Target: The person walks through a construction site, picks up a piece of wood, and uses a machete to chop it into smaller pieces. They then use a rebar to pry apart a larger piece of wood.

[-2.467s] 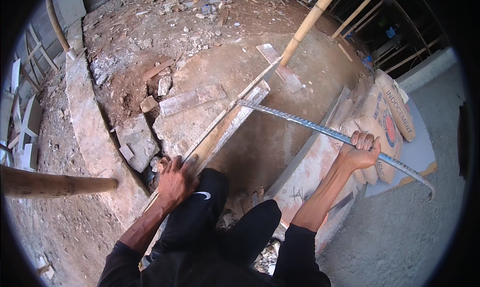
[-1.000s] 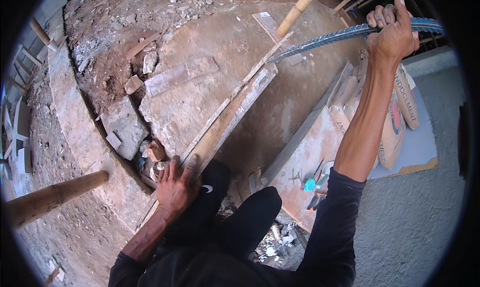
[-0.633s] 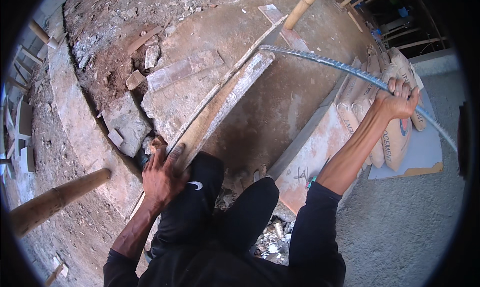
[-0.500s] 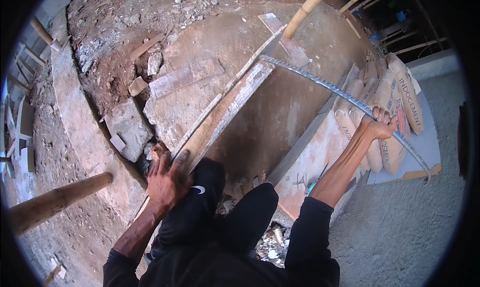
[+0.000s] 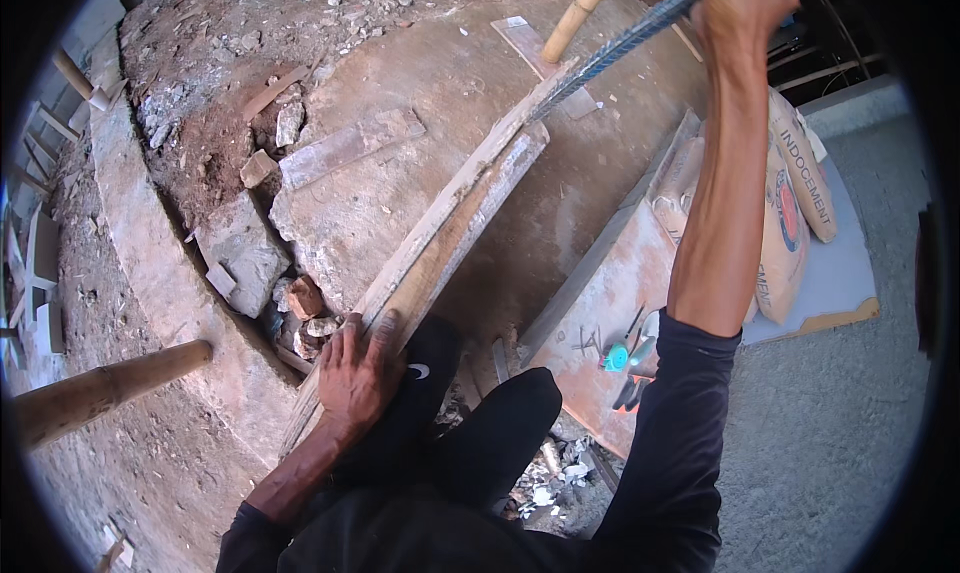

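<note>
Two long wooden boards (image 5: pixel 455 218) lie together, running from my lap toward the far middle. My left hand (image 5: pixel 350 378) grips their near end, fingers bent over the top faces. High at the upper right, my right hand (image 5: pixel 745 8) is closed around a ridged steel rebar (image 5: pixel 625 51). The bar slants down to the left, and its lower end reaches the boards' far end. Whether it is hooked on them I cannot tell. My right hand hides the bar's upper end.
At right, cement sacks (image 5: pixel 800 178) lie on a grey sheet. A low slab (image 5: pixel 590 358) carries a teal round tool (image 5: pixel 615 356) and orange-black pliers-like handles (image 5: pixel 628 393). Bamboo poles (image 5: pixel 125 388) stand around. Broken blocks (image 5: pixel 240 253) and rubble lie left.
My right hand has swung up with the rebar, from beside the sacks to the upper right. The bar now points away more steeply. My left hand stays on the boards, which have shifted slightly.
</note>
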Demonstrator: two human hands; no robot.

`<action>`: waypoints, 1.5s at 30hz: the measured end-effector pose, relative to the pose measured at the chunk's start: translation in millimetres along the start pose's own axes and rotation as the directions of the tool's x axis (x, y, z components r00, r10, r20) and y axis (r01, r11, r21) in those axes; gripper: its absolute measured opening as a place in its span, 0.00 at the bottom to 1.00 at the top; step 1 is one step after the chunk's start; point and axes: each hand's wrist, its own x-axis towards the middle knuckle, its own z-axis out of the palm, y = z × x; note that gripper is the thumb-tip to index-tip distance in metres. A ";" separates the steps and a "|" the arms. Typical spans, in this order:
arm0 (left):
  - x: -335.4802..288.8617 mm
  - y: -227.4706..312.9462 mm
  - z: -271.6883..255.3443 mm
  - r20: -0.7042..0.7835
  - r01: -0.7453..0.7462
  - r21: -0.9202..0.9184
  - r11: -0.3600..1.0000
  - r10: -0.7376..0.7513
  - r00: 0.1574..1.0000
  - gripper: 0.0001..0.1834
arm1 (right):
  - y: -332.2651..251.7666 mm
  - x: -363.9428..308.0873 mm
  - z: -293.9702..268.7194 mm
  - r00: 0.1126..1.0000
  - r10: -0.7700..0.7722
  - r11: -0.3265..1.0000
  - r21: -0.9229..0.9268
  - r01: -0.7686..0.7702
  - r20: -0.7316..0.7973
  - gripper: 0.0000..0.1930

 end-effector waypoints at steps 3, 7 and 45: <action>-16.1 2.4 7.3 0.002 0.073 0.045 0.996 -0.073 0.997 0.37 | 26.9 -2.4 83.1 0.979 -0.127 0.963 -0.215 0.161 0.162 0.11; -11.4 14.3 7.6 0.021 0.053 -0.032 0.998 -0.053 0.998 0.35 | 37.7 -14.2 129.6 0.925 -0.188 0.880 -0.362 0.308 0.329 0.16; -1.5 1.0 1.7 0.018 0.045 -0.003 0.999 -0.045 0.999 0.36 | -25.1 9.5 -121.9 0.995 0.058 0.921 0.379 -0.085 0.080 0.19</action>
